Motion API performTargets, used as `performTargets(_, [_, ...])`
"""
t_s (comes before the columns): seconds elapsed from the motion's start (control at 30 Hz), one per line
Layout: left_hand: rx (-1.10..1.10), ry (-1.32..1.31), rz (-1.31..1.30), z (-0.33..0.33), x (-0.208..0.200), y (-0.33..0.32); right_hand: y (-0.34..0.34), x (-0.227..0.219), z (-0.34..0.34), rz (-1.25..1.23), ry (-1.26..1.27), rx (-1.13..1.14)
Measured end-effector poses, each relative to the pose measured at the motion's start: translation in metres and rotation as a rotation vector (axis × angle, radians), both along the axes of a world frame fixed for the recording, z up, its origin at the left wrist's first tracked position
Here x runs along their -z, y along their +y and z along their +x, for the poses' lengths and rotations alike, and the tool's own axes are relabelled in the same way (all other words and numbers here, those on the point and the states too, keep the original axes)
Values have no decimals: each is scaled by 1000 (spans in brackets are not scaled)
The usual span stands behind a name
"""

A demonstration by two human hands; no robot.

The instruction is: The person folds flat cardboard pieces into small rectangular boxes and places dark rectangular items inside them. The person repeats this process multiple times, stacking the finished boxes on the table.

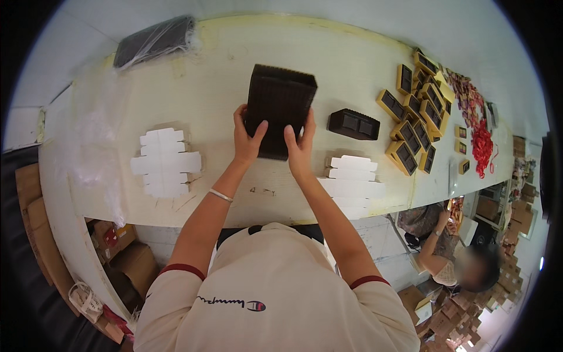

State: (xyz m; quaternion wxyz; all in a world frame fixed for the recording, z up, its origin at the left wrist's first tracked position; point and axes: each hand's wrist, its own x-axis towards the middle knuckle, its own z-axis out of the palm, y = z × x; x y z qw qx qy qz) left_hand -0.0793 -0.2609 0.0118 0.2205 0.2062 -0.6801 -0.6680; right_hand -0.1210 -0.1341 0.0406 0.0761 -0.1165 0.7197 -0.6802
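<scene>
Both hands grip a thick stack of nested black plastic trays (280, 100), tilted above the table. My left hand (248, 136) is closed round its left side, thumb on the near face. On the opposite edge my right hand (300, 142) holds it the same way. Just right of it lies a black two-compartment tray (353, 124). Flat white box blanks (166, 164) lie to the left of my left forearm. More white box blanks (353, 182) sit beside my right forearm, partly covered by it.
Gold boxes with black inserts (404, 157) are heaped at the right. Beyond are red ribbons (482, 148) and small packets (463, 88). A plastic-wrapped dark bundle (155, 42) lies at the far left. Another person (437, 252) works at lower right, near stacked cartons (451, 317).
</scene>
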Motion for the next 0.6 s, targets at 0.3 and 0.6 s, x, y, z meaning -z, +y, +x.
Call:
performTargets(0.3, [162,-108,-359,23,27,5,29,25,12,32,206,-73])
performTargets(0.6, [199,-41,-340,-21,30,-2,53,6,8,316,359,-20])
